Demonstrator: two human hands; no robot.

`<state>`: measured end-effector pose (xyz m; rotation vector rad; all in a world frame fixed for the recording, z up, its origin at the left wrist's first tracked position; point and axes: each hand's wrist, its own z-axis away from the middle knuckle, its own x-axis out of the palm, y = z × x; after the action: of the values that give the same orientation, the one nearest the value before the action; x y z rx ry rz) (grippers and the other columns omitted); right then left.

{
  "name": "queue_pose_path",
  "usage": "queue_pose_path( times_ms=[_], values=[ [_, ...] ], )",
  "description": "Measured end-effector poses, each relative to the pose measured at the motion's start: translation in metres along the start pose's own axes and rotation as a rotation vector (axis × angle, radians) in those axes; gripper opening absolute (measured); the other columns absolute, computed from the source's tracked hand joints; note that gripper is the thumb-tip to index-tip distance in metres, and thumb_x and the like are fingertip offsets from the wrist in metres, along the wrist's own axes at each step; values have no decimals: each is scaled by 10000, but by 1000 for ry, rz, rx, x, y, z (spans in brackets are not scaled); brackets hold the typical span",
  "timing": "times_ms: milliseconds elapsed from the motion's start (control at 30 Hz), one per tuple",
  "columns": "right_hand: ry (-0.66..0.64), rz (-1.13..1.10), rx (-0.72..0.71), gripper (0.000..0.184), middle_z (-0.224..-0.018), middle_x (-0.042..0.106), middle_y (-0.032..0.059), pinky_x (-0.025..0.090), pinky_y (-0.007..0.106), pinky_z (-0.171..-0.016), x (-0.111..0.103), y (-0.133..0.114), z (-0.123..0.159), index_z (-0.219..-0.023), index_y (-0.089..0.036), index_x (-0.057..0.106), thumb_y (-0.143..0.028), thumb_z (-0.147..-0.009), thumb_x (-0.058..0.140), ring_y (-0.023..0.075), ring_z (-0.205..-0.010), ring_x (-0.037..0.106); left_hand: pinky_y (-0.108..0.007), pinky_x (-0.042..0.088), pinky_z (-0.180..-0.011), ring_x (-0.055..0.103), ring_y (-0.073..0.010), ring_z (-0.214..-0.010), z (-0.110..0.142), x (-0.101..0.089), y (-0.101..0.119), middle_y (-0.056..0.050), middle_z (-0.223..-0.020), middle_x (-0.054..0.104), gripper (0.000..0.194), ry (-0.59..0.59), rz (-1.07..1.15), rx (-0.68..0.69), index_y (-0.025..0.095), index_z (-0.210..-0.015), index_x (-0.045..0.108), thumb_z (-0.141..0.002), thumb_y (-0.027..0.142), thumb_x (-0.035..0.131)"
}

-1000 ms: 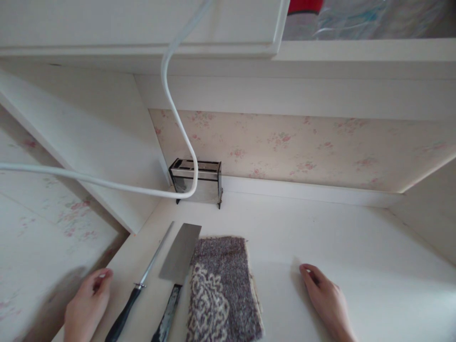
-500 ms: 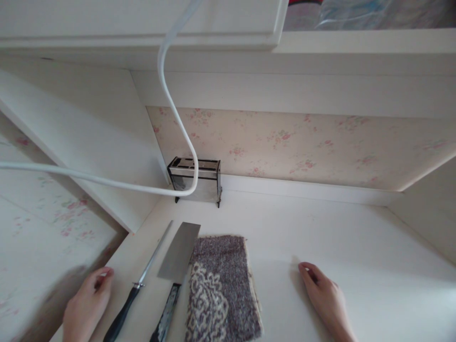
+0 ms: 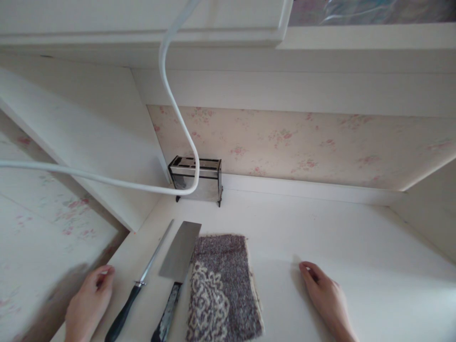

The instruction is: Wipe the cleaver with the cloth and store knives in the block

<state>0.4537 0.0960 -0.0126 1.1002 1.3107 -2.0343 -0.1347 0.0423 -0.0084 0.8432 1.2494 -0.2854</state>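
Note:
My left hand (image 3: 90,302) rests at the counter's left edge, its thumb and fingers curled together with nothing showing in them. Just right of it lies a sharpening steel (image 3: 131,297) with a black handle and a metal guard. Beside that is a cleaver (image 3: 181,251), blade pointing away and its worn dark handle toward me. A folded brown-grey cloth (image 3: 228,285) with a cream pattern lies right of the cleaver, close to its blade. Farther right, my right hand (image 3: 326,295) is on the counter, thumb and fingers likewise closed in a loose pinch around nothing visible.
At the back left of the white counter (image 3: 302,228) stands a metal knife block (image 3: 199,183) with slots on top. A white cable (image 3: 178,114) loops in front of it. White cabinets (image 3: 142,23) overhang the counter, and a side panel (image 3: 107,137) closes its left.
The view has shifted very slightly. Both hands, the steel, the cleaver and the cloth stay where they were.

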Motion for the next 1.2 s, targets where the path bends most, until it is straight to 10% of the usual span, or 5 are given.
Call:
queue_pose_path(
  times_ms=[667,900,1033,1200],
  values=[
    [46,-68,-6,499,-768,700,32,433,298,-635,-5,-9,5,-871,-271,650,-618,-860,292,236,-770,643,-423,482,-690,655,-352,-820,7,-5,8,-124,-972,698,509,-31,-89,22,232,-1096,580,-850,593,318],
    [104,-422,-142,465,-910,691,86,468,306,-604,6,-3,-11,-1023,-187,641,-489,-811,359,209,-760,633,-379,452,-919,609,-277,-1026,-19,-7,-8,-132,-1083,642,352,-16,161,206,161,-1089,548,-801,285,387],
    [-48,-575,-352,438,-1128,651,102,487,349,-769,9,-57,-16,-1110,-206,600,-392,-719,539,211,-908,622,-389,443,-929,586,-278,-1005,-23,-36,50,-114,-1086,611,397,39,324,371,153,-1063,577,-739,369,497],
    [-335,-698,-440,389,-1127,647,68,490,332,-726,20,-171,-16,-1081,-235,578,-285,-698,621,181,-861,608,-392,462,-887,593,-247,-1008,-26,-60,166,-70,-1085,633,473,-203,717,362,205,-1180,565,-781,456,526]
  ],
)
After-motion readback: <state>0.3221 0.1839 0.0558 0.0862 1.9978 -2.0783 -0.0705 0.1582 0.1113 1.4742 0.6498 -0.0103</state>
